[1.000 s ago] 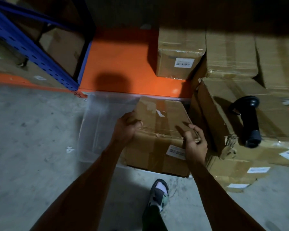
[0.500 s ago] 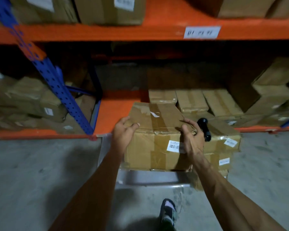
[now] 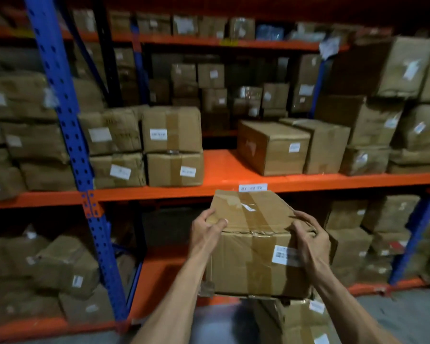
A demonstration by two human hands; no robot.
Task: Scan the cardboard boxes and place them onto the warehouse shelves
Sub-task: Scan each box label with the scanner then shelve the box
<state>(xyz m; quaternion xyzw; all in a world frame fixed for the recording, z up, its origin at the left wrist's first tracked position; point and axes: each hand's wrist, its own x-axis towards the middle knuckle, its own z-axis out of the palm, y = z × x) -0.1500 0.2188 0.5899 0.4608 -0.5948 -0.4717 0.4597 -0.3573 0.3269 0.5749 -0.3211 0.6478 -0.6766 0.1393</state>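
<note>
Lifted off the floor, taped box [image 3: 251,242] is clasped by left hand [image 3: 205,232] and right hand [image 3: 310,242] before orange shelf [image 3: 221,167].

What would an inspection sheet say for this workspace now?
Surface: orange shelf with a bare gap between its boxes.
Job's things: box held up below the gap, taped, barcode label on its near face.
Clutter: box stack left of the gap, angled box right of it.
Grips: left hand and right hand grip the box at its top corners.
Cables: nothing seen.
Surroundings: blue upright, more full shelves, grey floor.
</note>
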